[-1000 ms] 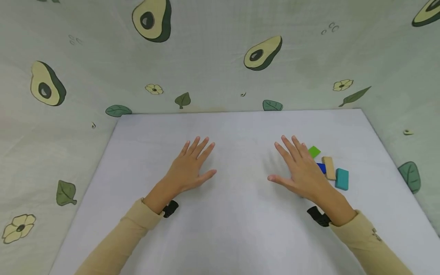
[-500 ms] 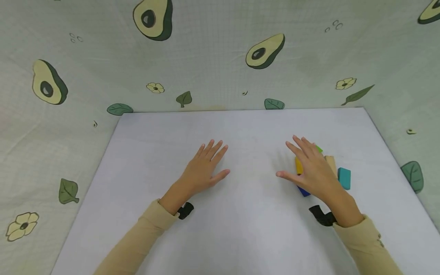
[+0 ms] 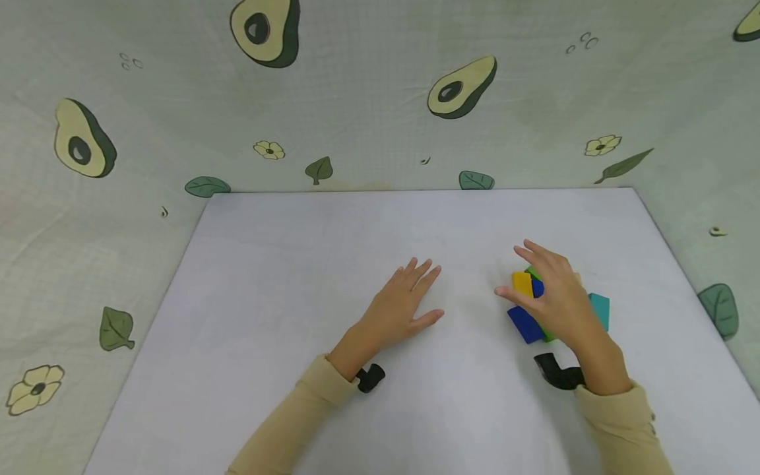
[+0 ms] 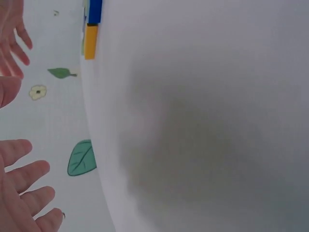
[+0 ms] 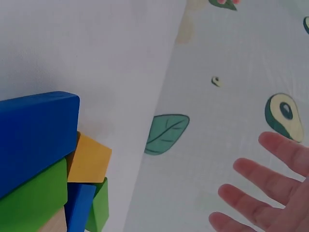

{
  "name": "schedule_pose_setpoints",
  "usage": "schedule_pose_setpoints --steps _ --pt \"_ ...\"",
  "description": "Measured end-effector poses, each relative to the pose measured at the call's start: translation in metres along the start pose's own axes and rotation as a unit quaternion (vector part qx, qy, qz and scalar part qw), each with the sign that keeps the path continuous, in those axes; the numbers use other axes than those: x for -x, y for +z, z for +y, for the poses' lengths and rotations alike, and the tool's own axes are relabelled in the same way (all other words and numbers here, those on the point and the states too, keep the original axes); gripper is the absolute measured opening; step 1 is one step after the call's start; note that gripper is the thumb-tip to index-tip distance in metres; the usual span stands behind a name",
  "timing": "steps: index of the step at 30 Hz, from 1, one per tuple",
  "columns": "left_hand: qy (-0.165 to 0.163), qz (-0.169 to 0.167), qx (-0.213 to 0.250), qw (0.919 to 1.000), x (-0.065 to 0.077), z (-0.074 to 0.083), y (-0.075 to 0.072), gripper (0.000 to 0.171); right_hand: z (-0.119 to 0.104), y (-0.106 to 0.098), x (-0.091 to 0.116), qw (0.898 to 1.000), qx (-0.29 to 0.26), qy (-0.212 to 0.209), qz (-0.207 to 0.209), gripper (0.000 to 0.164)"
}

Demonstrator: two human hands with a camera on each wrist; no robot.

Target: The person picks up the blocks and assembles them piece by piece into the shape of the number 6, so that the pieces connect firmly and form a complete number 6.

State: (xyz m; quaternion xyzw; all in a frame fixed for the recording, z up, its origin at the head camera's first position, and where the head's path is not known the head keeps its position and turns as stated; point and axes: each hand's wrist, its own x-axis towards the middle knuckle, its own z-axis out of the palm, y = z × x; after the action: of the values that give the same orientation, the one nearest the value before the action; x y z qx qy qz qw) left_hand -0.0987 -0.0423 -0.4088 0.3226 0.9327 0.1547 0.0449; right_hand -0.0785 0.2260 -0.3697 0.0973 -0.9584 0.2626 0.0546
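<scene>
My right hand [image 3: 555,297] hovers over a cluster of toy blocks on the right of the table, fingers spread and holding nothing. Around and under it show a yellow block [image 3: 522,284], a large blue block [image 3: 525,324], a teal block [image 3: 600,310] and bits of green; the hand hides the rest. In the right wrist view the large blue block [image 5: 38,137] lies beside a green block [image 5: 36,198] and the yellow block [image 5: 89,158]. Left of the cluster, my left hand [image 3: 394,310] is above the bare tabletop with its fingers extended and nothing in it.
The white table [image 3: 285,264] has its back edge against a pale cloth [image 3: 368,86] printed with avocados and leaves. Black straps [image 3: 371,378] show at both wrists.
My left hand has moved right across the table toward the blocks. My right hand has shifted slightly right, its fingers bending a little, and more of the yellow and blue blocks shows.
</scene>
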Motion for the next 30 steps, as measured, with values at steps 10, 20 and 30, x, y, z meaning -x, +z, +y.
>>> schedule_pose_setpoints --steps 10,20,30 --pt "0.003 -0.014 0.043 0.9990 -0.010 0.017 0.013 0.076 0.011 -0.003 0.005 0.999 -0.029 0.028 0.011 0.072" --pt "0.005 -0.027 0.083 0.9962 -0.020 0.034 0.029 0.086 0.023 -0.007 0.011 0.994 -0.045 0.095 -0.034 0.074" --pt "-0.001 -0.036 0.121 0.9920 -0.037 0.059 0.042 0.088 0.032 -0.010 0.021 0.983 -0.047 0.164 -0.071 0.075"
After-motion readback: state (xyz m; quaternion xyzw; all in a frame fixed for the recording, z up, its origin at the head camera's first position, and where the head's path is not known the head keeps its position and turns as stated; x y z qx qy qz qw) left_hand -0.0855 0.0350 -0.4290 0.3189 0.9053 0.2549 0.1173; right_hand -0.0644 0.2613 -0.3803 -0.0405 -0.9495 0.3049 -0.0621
